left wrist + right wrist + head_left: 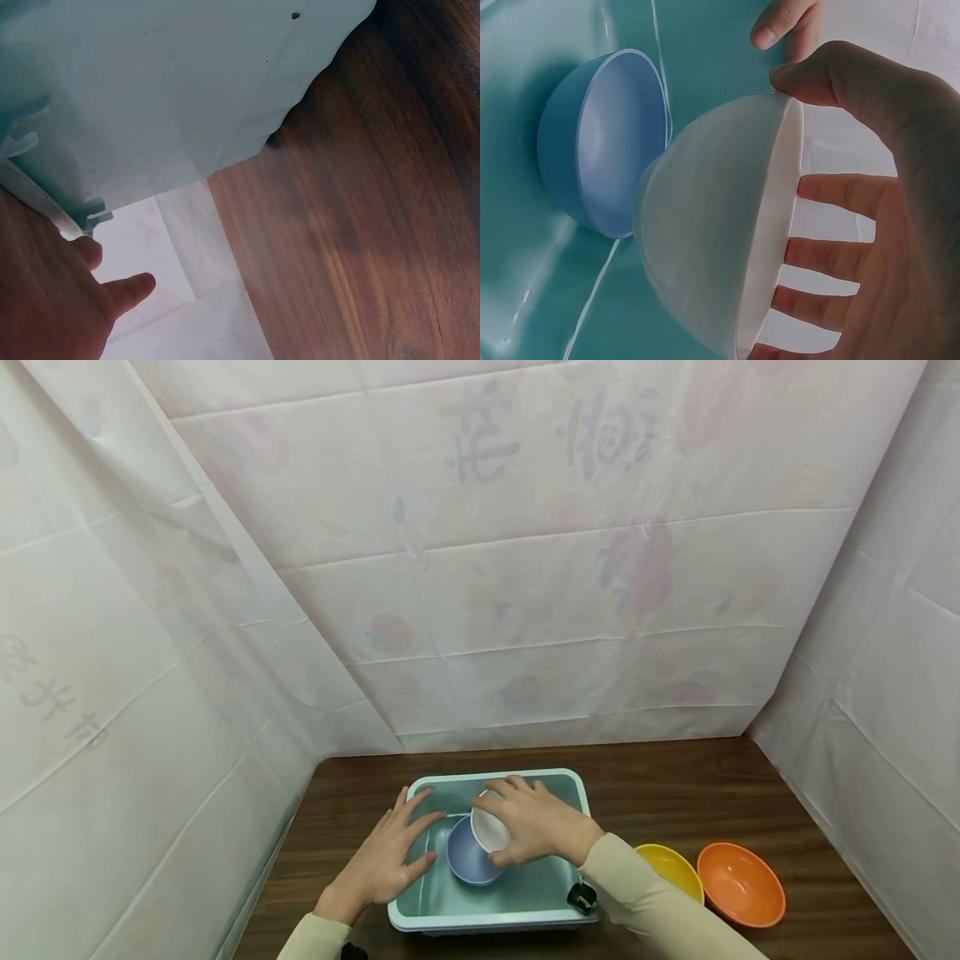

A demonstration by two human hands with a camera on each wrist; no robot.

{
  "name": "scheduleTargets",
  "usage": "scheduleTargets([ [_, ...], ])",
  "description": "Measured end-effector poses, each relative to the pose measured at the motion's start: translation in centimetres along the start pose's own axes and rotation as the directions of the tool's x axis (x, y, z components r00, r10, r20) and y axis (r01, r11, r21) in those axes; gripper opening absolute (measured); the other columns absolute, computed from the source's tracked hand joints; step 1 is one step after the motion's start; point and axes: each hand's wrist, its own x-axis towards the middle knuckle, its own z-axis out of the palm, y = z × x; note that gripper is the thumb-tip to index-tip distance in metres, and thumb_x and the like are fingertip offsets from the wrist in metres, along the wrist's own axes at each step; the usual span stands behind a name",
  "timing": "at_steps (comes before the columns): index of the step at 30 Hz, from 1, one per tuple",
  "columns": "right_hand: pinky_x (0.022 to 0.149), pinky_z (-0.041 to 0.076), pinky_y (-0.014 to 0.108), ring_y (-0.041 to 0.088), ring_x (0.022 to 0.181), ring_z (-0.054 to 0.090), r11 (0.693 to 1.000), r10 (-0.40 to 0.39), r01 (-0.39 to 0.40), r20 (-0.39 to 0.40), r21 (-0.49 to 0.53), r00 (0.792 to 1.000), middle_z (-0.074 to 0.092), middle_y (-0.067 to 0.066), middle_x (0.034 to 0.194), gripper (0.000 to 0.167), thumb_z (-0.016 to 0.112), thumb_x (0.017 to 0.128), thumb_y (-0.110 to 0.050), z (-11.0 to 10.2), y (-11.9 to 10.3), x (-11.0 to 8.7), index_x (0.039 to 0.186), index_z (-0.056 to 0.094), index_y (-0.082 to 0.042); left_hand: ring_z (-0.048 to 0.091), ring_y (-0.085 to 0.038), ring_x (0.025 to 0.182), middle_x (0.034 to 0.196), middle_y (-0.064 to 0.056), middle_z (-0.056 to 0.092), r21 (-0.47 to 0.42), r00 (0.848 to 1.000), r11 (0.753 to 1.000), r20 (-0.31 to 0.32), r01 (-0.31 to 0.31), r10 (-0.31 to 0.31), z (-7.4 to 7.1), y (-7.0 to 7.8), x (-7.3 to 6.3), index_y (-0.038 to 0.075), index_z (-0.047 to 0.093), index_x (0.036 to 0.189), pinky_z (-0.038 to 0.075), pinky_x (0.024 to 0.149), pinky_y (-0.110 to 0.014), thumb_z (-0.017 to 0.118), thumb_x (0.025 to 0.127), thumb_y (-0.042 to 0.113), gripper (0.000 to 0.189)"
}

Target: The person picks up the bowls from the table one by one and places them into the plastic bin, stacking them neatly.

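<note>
A pale teal plastic bin [487,920] stands on the table, with a blue bowl [474,862] inside it. My right hand [540,822] grips a white bowl [705,217] by its rim, thumb on one side and fingertips on the other. That bowl is tilted over the bin, and its base overlaps the edge of the blue bowl [619,150] in the right wrist view. At the bin's left side my left hand [388,856] reaches over the rim, fingers spread and nothing in its grasp. The outside of the bin [165,97] fills much of the left wrist view.
To the right of the bin, a yellow bowl [673,870] sits partly behind the right sleeve, beside an orange bowl [741,883]. Dark wood tabletop [645,777] surrounds the bin. White printed sheets [525,610] hang at the back and both sides.
</note>
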Motion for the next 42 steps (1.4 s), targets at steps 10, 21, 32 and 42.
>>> scheduleTargets([
  [10,0.098,0.05,0.06,0.03,0.138,0.047,0.999,-0.005,0.004,0.021,0.037,1.0,0.048,0.006,0.155,0.075,0.074,0.084,-0.054,0.3,0.2,0.7,0.151,0.051,-0.03,0.015,-0.053,0.154,0.17,-0.012,0.026,0.003,1.0,1.0,0.002,0.004,-0.004,0.0,0.0,0.0,0.025,0.055,0.149,0.031,0.108,-0.079,0.054,0.102,0.05,0.053],
  [21,0.1,0.049,0.064,0.03,0.141,0.045,0.999,-0.041,0.04,0.052,0.002,0.998,0.048,0.003,0.156,0.075,0.077,0.085,-0.054,0.8,0.2,1.3,0.152,0.051,-0.032,0.017,-0.056,0.153,0.169,-0.014,0.027,0.004,1.0,1.0,-0.008,-0.005,0.005,0.0,-0.1,0.0,0.023,0.056,0.148,0.032,0.107,-0.08,0.054,0.103,0.048,0.052],
  [32,0.099,0.05,0.062,0.029,0.141,0.045,0.996,-0.064,0.069,0.085,-0.058,0.994,0.048,0.004,0.156,0.075,0.076,0.085,-0.057,1.8,0.0,1.6,0.153,0.049,-0.037,0.016,-0.052,0.155,0.17,-0.012,0.026,0.035,0.999,0.999,0.033,0.017,-0.018,-0.2,0.0,0.0,0.024,0.053,0.15,0.031,0.11,-0.077,0.054,0.102,0.051,0.055],
  [42,0.096,0.052,0.059,0.029,0.139,0.047,0.991,-0.091,0.1,0.094,-0.091,0.991,0.048,0.005,0.156,0.076,0.076,0.085,-0.057,3.0,0.0,2.3,0.153,0.048,-0.037,0.015,-0.049,0.156,0.171,-0.01,0.023,0.058,0.997,0.997,0.052,0.045,-0.048,-0.4,0.2,0.0,0.022,0.052,0.152,0.031,0.11,-0.077,0.053,0.102,0.054,0.059],
])
